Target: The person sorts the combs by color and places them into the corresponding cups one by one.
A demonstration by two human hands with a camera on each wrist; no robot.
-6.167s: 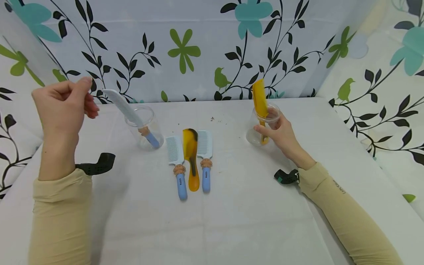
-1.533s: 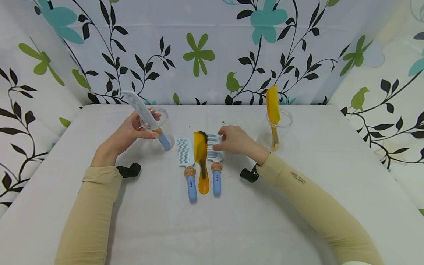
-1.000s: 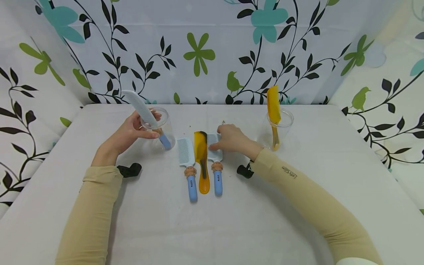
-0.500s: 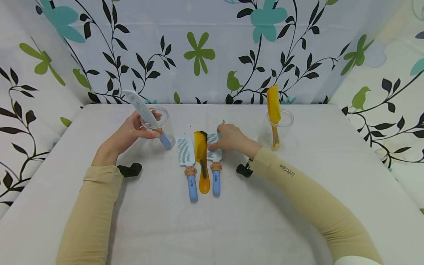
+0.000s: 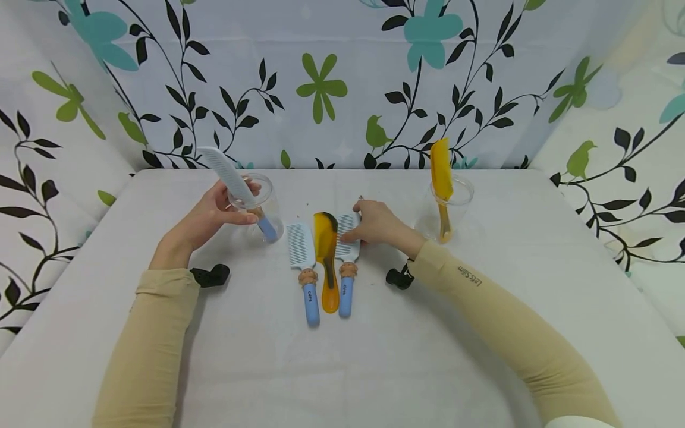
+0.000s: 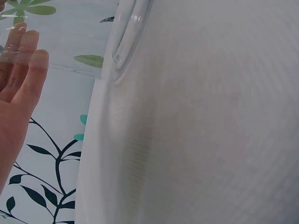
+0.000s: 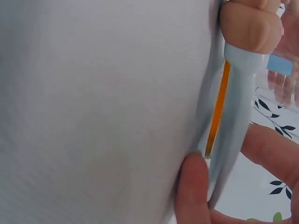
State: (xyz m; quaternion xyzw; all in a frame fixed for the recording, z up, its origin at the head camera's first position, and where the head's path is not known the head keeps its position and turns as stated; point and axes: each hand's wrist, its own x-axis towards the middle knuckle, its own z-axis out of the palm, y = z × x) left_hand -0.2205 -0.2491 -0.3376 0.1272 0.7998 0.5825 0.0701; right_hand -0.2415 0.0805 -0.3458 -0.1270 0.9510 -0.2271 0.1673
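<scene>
My left hand (image 5: 200, 220) holds a clear plastic cup (image 5: 273, 205) at the back left, thumb in front and fingers behind. A pale blue comb (image 5: 227, 175) leans in that cup, its toothed head sticking out to the left. In the middle, my right hand (image 5: 380, 224) pinches the toothed head of another pale blue comb (image 5: 346, 294), which has a doll-face neck and blue handle. The right wrist view has a fingertip (image 7: 192, 186) at the edge of this comb (image 7: 233, 121). Beside it lie an amber and black comb (image 5: 327, 255) and a matching blue comb (image 5: 301, 246).
A second clear cup (image 5: 465, 193) stands at the back right with a yellow comb (image 5: 441, 169) upright in it. Small dark specks lie on the white-covered table (image 5: 342, 368). A patterned curtain (image 5: 230, 35) hangs behind the table.
My left hand came down from raised beside the left cup and took hold of it. The right hand left the right cup and gripped the right blue comb, whose handle has swung slightly left.
</scene>
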